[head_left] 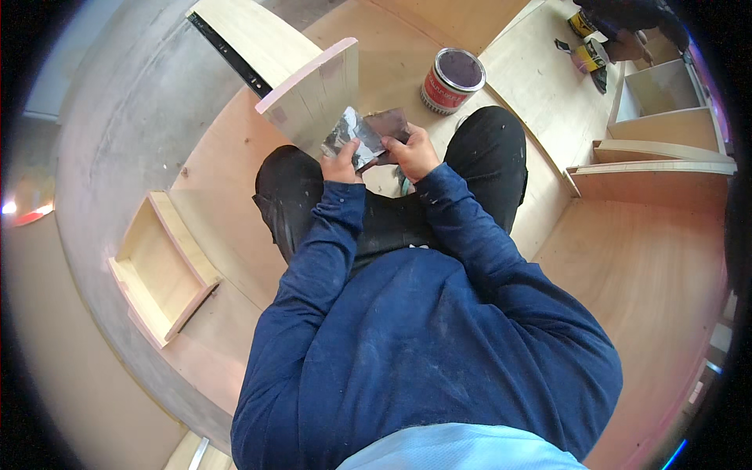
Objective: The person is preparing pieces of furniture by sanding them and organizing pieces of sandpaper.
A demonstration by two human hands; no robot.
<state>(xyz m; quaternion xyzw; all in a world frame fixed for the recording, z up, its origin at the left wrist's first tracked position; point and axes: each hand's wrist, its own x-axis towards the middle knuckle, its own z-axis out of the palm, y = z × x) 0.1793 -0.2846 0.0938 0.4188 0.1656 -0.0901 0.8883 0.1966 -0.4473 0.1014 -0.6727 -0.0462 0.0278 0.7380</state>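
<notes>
My left hand [341,164] is closed on a thin flat plate [345,131] smeared with white and grey, like a filler spreader. In my right hand [417,154] is a brownish-grey flat piece [389,122], also spreader-like, its far end partly in front of the drawer. The two pieces meet or overlap between my hands, above my lap; whether they press together I cannot tell. Just beyond them stands a wooden drawer [317,90] with a pinkish front edge and a black slide rail. An open red-labelled can [448,92] of dark brownish paste sits beyond my right knee.
A shallow drawer [160,270] lies to my left on the wooden panel. Curved drawer parts [654,157] and an open box [662,94] are at right. Another person's hand [627,48] is near a yellow can [589,56] at the far right. Grey floor [110,149] borders the panel.
</notes>
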